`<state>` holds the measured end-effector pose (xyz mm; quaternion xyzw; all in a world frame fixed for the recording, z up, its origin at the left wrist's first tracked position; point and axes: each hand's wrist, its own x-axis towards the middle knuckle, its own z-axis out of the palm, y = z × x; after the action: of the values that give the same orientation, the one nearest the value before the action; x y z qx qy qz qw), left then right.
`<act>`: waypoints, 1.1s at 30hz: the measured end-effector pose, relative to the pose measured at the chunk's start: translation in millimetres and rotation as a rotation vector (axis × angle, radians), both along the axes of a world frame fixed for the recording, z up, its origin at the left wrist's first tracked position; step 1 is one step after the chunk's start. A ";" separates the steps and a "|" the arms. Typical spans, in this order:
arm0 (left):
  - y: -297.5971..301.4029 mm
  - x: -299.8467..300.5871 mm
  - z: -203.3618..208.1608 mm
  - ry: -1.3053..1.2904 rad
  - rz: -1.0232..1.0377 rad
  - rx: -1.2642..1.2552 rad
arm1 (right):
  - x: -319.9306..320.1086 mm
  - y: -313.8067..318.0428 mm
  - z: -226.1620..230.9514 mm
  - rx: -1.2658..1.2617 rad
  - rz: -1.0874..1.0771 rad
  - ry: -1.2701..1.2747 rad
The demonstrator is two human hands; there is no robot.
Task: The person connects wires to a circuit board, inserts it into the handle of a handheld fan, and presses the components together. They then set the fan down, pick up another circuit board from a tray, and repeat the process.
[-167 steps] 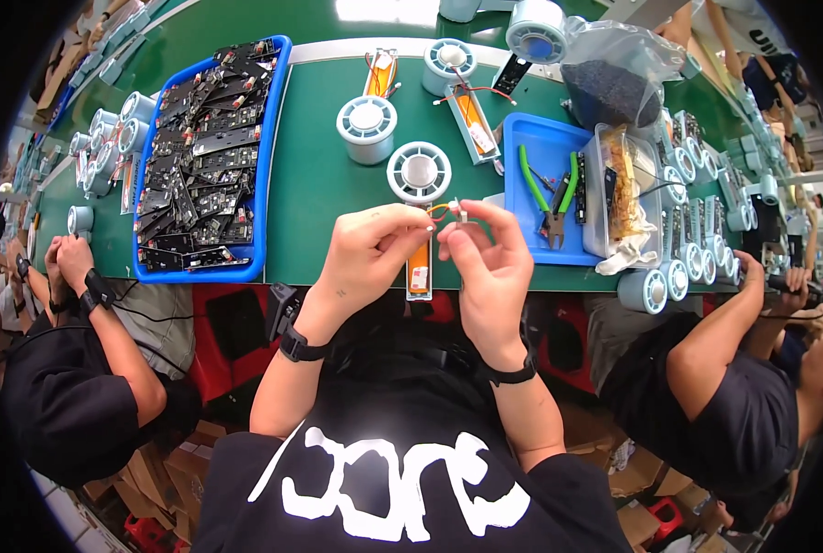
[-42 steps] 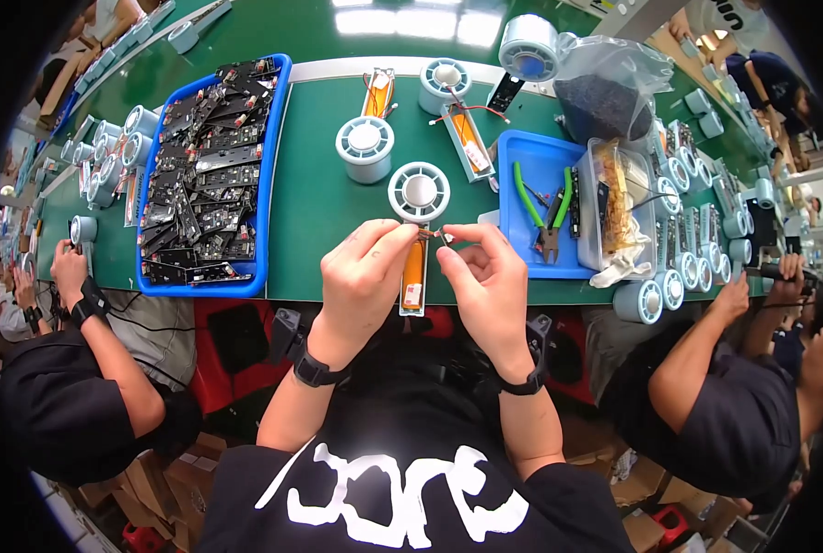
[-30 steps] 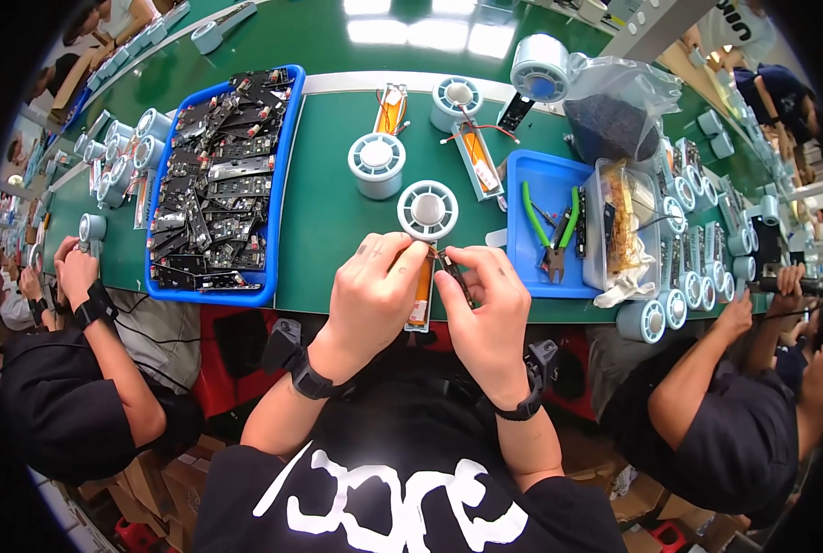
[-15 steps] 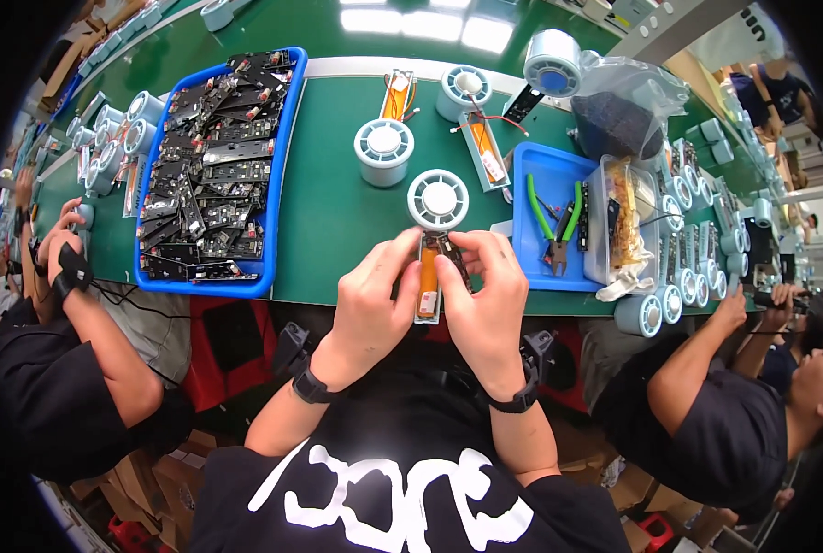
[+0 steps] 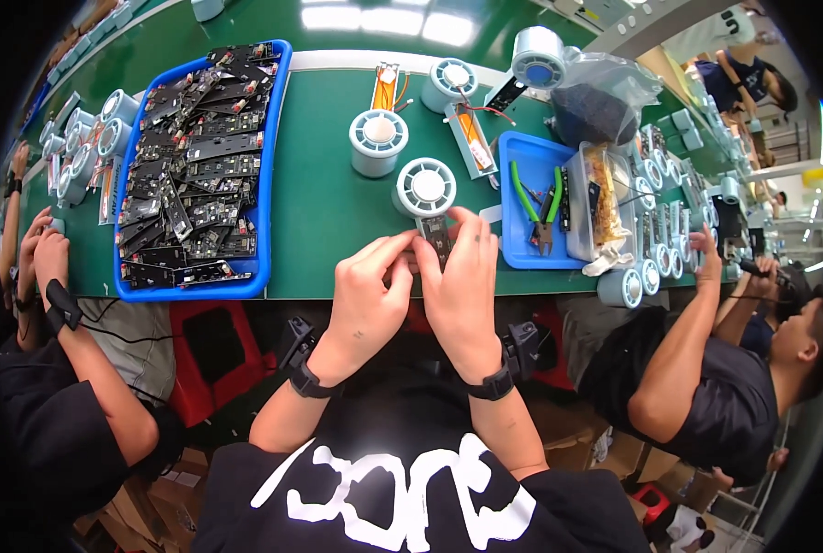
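Between my hands is a light-blue handheld fan [image 5: 427, 186], its round grille facing up and its handle pointing toward me. A black circuit board [image 5: 435, 238] covers the upper part of the handle. My left hand [image 5: 370, 290] is closed at the handle's left side, fingertips pinched together there. From the right, my right hand [image 5: 464, 295] grips the board and handle, index finger along the far edge and thumb near the board. The lower handle is hidden behind my fingers. Just beyond stands another fan [image 5: 378, 143] with its handle open, an orange battery [image 5: 385, 89] and wires showing.
At left a blue tray [image 5: 266, 212] is heaped with black circuit boards. At right a smaller blue tray [image 5: 522, 249] holds green-handled cutters [image 5: 546, 217], beside a clear plastic box [image 5: 585, 207]. More open fans [image 5: 471, 143] stand behind. Co-workers sit on both sides.
The circuit board, earlier tilted at the handle's right side, now lies over the handle and covers the orange battery. My right index finger has moved up toward the fan head.
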<state>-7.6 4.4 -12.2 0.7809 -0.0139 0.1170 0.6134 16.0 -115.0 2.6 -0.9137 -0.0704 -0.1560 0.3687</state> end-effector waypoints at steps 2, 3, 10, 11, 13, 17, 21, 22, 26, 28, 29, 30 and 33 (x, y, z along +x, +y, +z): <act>3.9 1.6 -0.7 0.013 -0.032 -0.045 | -1.6 -4.1 -8.8 -0.093 -0.003 0.082; 3.5 2.1 0.2 0.000 -0.032 -0.048 | -2.2 -6.2 -8.8 -0.096 -0.003 0.069; 16.7 -10.6 -8.8 0.412 -0.159 -0.965 | -26.3 -7.3 21.7 -0.056 0.264 0.010; 18.2 -15.2 -7.6 0.402 -0.156 -0.959 | -28.6 -7.1 24.3 -0.052 0.270 0.001; 18.2 -22.3 -2.1 0.258 -0.150 -1.002 | -29.8 -8.5 30.0 -0.035 0.364 -0.060; 29.8 -36.1 -4.0 0.126 -0.174 -0.945 | -39.3 -15.7 39.0 -0.057 0.484 0.141; 39.0 -36.6 -0.6 0.030 -0.164 -0.991 | -33.4 -8.9 53.6 -0.133 0.574 0.232; 40.3 -34.1 0.4 -0.003 -0.155 -1.038 | -29.0 -5.7 56.8 -0.166 0.598 0.221; 44.0 -17.5 14.6 -0.053 0.068 -0.956 | 9.0 22.0 72.7 -0.154 0.536 0.166; 43.9 -9.9 11.0 -0.084 0.123 -0.745 | 58.9 43.5 78.0 -0.254 0.536 -0.034; 41.8 -6.3 10.1 -0.104 0.130 -0.543 | 96.0 46.9 70.3 -0.280 0.483 -0.130; 39.9 -4.4 2.3 -0.086 0.080 -0.412 | 132.8 59.1 63.8 -0.300 0.431 -0.225; 38.5 2.4 -4.4 -0.120 0.036 -0.140 | 232.5 114.2 70.4 -0.298 0.383 -0.007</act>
<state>-5.2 42.8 -16.6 0.7279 -0.0283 0.1754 0.6623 248.4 -0.8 73.0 -0.9274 -0.2658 -0.0742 0.2524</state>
